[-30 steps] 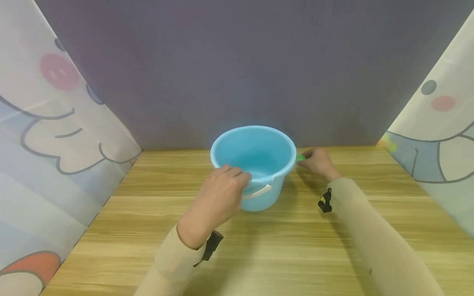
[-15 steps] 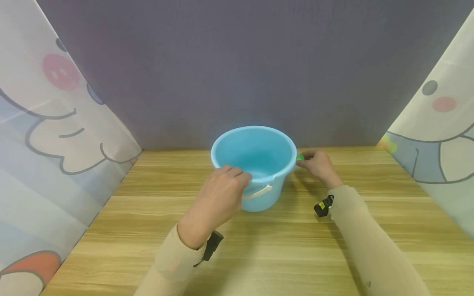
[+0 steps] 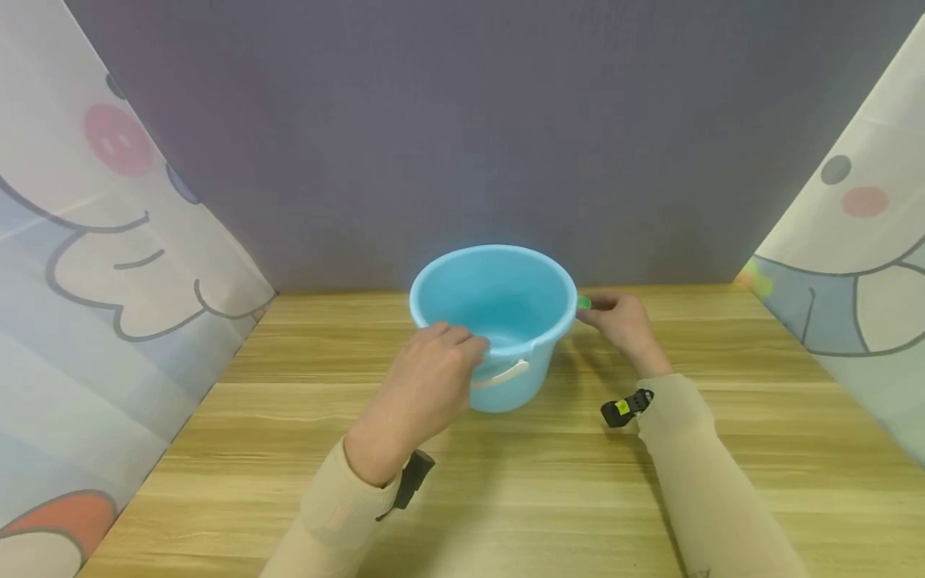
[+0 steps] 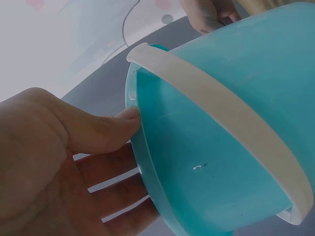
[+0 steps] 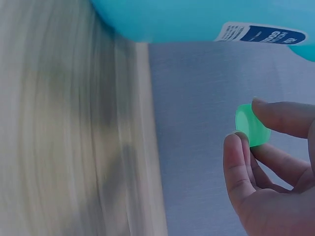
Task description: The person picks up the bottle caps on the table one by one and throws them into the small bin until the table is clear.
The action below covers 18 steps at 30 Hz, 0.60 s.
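Observation:
A light blue bucket (image 3: pixel 506 389) stands upright on the wooden table, its white handle (image 4: pixel 221 103) hanging down on the near side. My left hand (image 3: pixel 426 377) grips the bucket's near rim; in the left wrist view the thumb lies on the outside and the other fingers pass behind the rim. To the right of the bucket, my right hand (image 3: pixel 625 325) pinches a small, translucent green cup-like piece (image 5: pixel 252 125) between thumb and fingers. In the right wrist view this piece is apart from the bucket's wall, which carries a printed label (image 5: pixel 263 34).
The wood-grain table (image 3: pixel 289 449) ends at a dark grey wall (image 3: pixel 462 120) close behind the bucket. Cloths with cartoon prints line the left side (image 3: pixel 130 265) and the right side. A small black device (image 3: pixel 627 408) is strapped at each wrist.
My right wrist has turned, its strapped device swinging left and the forearm shifting left, while the green piece stays by the bucket. The left hand and bucket have hardly moved.

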Motion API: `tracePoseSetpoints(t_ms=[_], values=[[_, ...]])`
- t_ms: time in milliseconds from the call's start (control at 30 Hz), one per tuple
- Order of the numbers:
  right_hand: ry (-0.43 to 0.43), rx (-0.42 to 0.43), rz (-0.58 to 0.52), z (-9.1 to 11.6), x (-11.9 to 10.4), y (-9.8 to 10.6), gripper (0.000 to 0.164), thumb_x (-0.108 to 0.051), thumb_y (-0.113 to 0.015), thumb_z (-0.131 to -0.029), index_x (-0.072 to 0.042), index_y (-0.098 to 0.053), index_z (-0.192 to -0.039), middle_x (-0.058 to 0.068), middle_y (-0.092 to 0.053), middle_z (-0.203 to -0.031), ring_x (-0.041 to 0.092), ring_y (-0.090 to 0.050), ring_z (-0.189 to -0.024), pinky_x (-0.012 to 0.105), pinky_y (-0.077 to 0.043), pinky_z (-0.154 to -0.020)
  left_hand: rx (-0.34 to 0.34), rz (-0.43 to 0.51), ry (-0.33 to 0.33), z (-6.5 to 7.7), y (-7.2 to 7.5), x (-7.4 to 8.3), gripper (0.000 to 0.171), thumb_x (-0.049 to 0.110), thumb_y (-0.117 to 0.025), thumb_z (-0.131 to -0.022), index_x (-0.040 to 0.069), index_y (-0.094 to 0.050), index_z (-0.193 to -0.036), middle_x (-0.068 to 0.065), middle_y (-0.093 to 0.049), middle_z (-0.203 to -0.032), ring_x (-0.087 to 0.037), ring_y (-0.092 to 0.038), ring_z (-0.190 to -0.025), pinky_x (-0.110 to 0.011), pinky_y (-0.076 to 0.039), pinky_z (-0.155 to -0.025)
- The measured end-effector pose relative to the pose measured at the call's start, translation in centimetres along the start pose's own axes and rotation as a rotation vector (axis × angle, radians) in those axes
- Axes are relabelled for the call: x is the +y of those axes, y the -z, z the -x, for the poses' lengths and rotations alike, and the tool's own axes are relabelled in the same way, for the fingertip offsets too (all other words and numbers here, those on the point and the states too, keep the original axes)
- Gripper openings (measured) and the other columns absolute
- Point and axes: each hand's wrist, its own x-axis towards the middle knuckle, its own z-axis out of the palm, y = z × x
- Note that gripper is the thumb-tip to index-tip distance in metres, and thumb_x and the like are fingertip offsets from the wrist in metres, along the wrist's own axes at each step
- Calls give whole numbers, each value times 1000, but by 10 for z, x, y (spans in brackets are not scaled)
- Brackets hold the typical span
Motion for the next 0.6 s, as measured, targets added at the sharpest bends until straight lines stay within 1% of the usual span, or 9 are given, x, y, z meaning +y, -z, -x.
tracePoseSetpoints(t_ms=[233,367,467,600], values=[[-47,35,-108,5,-2,-3,63,-34,-70,-96,3,-52,-143,26,-52,-144,44,-46,-133,60,-37,-109,-6,-4,2,1,0,-1,22,-10,-68,-80,11,-60,-78,-1,-55,-71,-21,-49,-67,-33,-43,-64],[-59,53,-180,9,-3,-6,61,-31,-71,-95,2,-52,-143,24,-53,-143,41,-46,-133,60,-35,-111,-8,1,6,1,0,-1,23,-11,-67,-80,11,-59,-78,-1,-56,-71,-21,-49,-67,-33,-44,-65],[-68,69,-208,11,-3,-9,60,-30,-72,-95,1,-53,-143,22,-53,-143,39,-47,-133,59,-35,-111,-8,1,7,2,0,-1,24,-11,-67,-80,11,-59,-78,-1,-56,-71,-21,-49,-67,-33,-44,-65],[-83,78,-207,13,-4,-11,60,-30,-70,-96,0,-51,-145,22,-51,-146,40,-45,-135,58,-35,-112,-8,5,7,2,0,0,22,-9,-68,-83,11,-60,-79,-1,-56,-71,-21,-49,-68,-33,-44,-65]])
